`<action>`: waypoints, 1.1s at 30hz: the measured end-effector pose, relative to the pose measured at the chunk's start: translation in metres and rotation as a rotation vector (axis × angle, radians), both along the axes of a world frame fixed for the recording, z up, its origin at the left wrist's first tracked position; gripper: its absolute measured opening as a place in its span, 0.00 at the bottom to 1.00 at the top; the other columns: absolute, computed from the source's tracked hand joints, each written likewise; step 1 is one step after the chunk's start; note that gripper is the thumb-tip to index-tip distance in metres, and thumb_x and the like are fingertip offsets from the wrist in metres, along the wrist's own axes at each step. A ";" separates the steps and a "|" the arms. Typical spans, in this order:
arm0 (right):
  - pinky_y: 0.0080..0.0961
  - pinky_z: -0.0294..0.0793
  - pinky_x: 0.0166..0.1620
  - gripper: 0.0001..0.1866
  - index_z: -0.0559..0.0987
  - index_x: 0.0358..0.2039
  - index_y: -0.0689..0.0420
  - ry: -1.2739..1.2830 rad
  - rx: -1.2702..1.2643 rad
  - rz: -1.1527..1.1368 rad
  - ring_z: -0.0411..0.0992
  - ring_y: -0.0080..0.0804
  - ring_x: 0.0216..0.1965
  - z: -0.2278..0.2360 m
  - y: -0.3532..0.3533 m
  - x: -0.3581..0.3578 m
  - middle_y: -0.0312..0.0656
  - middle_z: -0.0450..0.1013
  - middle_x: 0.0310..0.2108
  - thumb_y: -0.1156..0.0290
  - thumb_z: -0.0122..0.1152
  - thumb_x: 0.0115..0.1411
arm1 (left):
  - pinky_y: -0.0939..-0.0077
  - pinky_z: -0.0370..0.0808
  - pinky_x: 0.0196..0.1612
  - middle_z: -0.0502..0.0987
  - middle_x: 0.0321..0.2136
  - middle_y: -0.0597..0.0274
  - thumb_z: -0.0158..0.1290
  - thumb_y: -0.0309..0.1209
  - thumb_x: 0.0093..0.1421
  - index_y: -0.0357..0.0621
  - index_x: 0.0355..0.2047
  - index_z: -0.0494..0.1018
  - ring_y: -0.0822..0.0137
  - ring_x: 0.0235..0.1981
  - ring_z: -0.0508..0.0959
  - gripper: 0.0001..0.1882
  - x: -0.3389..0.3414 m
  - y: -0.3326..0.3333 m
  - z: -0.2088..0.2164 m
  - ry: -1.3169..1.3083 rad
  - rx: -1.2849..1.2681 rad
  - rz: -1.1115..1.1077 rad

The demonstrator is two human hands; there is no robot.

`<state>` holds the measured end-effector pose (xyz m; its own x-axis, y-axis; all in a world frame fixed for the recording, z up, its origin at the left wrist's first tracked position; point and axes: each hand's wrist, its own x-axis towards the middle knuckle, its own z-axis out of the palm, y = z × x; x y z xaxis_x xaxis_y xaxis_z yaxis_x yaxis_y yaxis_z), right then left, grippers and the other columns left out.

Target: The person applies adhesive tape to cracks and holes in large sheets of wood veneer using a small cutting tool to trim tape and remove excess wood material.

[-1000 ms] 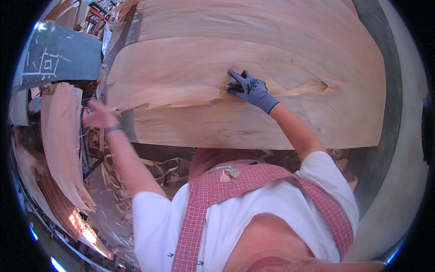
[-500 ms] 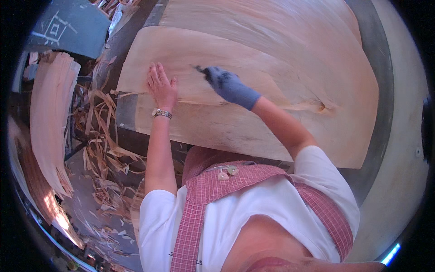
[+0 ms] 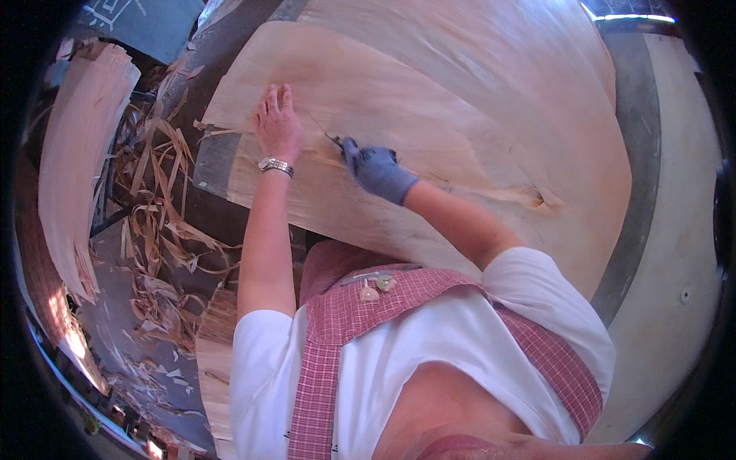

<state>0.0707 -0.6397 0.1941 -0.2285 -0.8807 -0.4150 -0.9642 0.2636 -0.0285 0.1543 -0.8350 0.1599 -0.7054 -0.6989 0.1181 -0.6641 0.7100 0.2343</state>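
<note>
A thin wood veneer sheet (image 3: 360, 84) lies before me over other pale veneer. My left hand (image 3: 279, 126), bare, presses on it with fingers stretched out and a metal-banded watch (image 3: 276, 164) at the wrist. To its right, my right hand (image 3: 377, 169) wears a blue-grey glove and is closed round a small dark knife (image 3: 334, 141). The tip points up and left and meets the sheet near a thin slanting dark line. Most of the handle is hidden in the glove. Further right, the veneer has a torn knot hole (image 3: 542, 201).
Curled veneer strips (image 3: 165, 222) hang and lie in a tangle left of the table. Beyond them stands a bundle of veneer sheets (image 3: 80, 169). A blue-grey board (image 3: 146, 27) is at the far left. A pale surface (image 3: 667, 199) runs along the right.
My right hand has drawn the knife back toward me, and a thin dark line now shows ahead of its tip. My left hand stays on the veneer. The whole view has shifted slightly.
</note>
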 end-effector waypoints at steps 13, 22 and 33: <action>0.47 0.70 0.24 0.15 0.68 0.50 0.54 -0.201 0.088 0.120 0.77 0.48 0.25 0.015 0.090 -0.096 0.48 0.76 0.23 0.64 0.44 0.65 | 0.54 0.54 0.68 0.61 0.64 0.58 0.50 0.35 0.62 0.47 0.63 0.62 0.54 0.65 0.58 0.28 -0.034 0.092 -0.022 0.225 -0.016 -0.068; 0.45 0.72 0.28 0.10 0.73 0.43 0.46 -0.086 0.085 0.208 0.76 0.47 0.27 0.044 0.190 -0.246 0.44 0.76 0.25 0.60 0.46 0.67 | 0.52 0.53 0.68 0.60 0.65 0.57 0.49 0.36 0.62 0.47 0.63 0.61 0.54 0.66 0.58 0.28 -0.035 0.097 -0.024 0.195 -0.077 -0.061; 0.43 0.72 0.24 0.10 0.71 0.45 0.50 -0.094 -0.341 0.511 0.76 0.46 0.26 0.002 -0.143 -0.132 0.46 0.75 0.27 0.64 0.49 0.65 | 0.44 0.50 0.67 0.63 0.64 0.69 0.51 0.34 0.60 0.64 0.62 0.64 0.58 0.67 0.57 0.29 -0.032 0.095 -0.017 0.153 -0.039 -0.108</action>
<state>-0.0616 -0.7822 0.1963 0.2810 -0.9556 -0.0888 -0.9553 -0.2697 -0.1207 0.1223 -0.7403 0.1424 -0.7479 -0.6128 0.2553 -0.5423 0.7858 0.2975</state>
